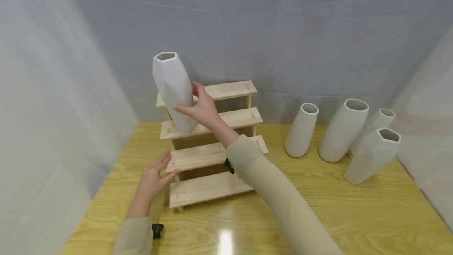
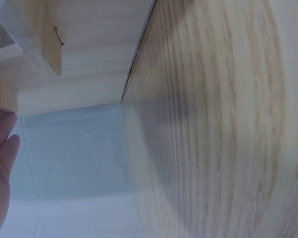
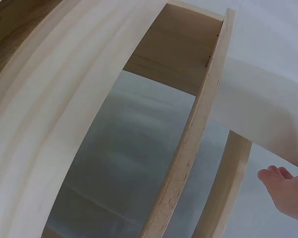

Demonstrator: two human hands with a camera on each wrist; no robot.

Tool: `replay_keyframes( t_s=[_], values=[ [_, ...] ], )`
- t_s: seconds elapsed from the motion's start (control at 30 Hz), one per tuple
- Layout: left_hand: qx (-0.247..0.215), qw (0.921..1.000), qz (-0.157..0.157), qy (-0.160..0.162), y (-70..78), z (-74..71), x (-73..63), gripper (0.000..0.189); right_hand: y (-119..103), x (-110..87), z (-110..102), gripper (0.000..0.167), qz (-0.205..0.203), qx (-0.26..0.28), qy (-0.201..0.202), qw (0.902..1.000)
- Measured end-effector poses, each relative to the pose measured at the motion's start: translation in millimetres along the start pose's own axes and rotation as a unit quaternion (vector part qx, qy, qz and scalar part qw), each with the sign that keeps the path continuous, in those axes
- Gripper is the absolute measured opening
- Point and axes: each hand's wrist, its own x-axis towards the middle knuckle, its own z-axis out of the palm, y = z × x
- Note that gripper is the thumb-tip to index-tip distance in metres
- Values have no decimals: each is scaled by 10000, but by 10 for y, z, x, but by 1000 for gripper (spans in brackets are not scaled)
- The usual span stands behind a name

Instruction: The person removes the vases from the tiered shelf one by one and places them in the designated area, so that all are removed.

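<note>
A tall white faceted vase (image 1: 172, 85) stands at the left end of the second-highest step of a wooden tiered stand (image 1: 209, 152). My right hand (image 1: 205, 107) holds it from the right side, thumb across its front and fingers behind. Part of the vase (image 3: 260, 101) also shows in the right wrist view, above the fingers. Lower down, my left hand (image 1: 152, 178) touches the stand's left end at the second step from the bottom, fingers extended. In the left wrist view, its fingertips (image 2: 7, 124) lie against the end of a wooden board.
To the right on the wooden table (image 1: 311, 204) stand several white vases: a slim one (image 1: 301, 131), a wide round-mouthed one (image 1: 343, 131), a narrow-necked one (image 1: 380, 119) and a faceted one (image 1: 371, 156). Pale cloth (image 1: 283, 42) hangs behind the table and at both sides.
</note>
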Motion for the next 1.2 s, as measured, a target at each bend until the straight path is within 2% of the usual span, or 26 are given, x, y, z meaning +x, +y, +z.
replay_keyframes(
  t_s=[0.4, 0.9, 1.2],
  values=[
    [-62, 9997, 194, 121, -24, 17, -4, 60, -19, 40, 91, 85, -129, 64, -46, 9999],
    [-68, 10000, 47, -3, 0, 21, -2, 61, -12, 43, 104, 80, -10, -29, 100, 9999],
    [-60, 10000, 6, -43, 6, 42, 36, 59, -15, 15, 77, 75, -122, -44, 349, 9993]
  ],
)
